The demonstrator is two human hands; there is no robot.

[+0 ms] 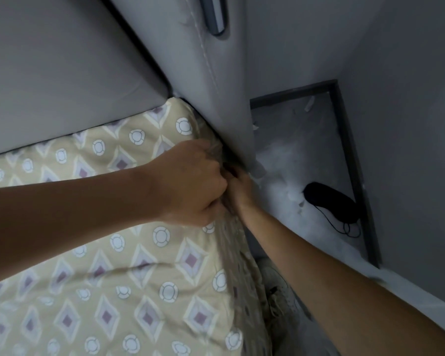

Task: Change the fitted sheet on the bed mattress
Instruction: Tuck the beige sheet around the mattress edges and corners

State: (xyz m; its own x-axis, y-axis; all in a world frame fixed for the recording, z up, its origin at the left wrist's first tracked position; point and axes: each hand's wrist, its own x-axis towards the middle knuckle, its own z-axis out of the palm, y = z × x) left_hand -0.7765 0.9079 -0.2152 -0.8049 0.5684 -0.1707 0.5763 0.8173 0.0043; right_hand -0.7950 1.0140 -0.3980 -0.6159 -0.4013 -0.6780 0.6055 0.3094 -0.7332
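Both hands are working the same spot, right at the side edge of the mattress near its top corner. The fitted sheet [129,286], beige with diamonds and little circles, covers the mattress top and drapes over the side, a bit wrinkled lower down. The left hand [193,181] comes in from the left with its fingers curled over the edge, bunching a fold of the sheet. The right hand [239,191] reaches up from the lower right and sits just beside it, touching it, down along the mattress side; its fingers are mostly hidden behind the left hand and blurred, so I honestly can't tell if they're gripping the fabric or just pressed on it. A grey padded headboard [62,73] runs behind the corner, with an upholstered side panel [216,80] next to it. On the floor [301,155] there's a dark thing with a thin cord [329,204].
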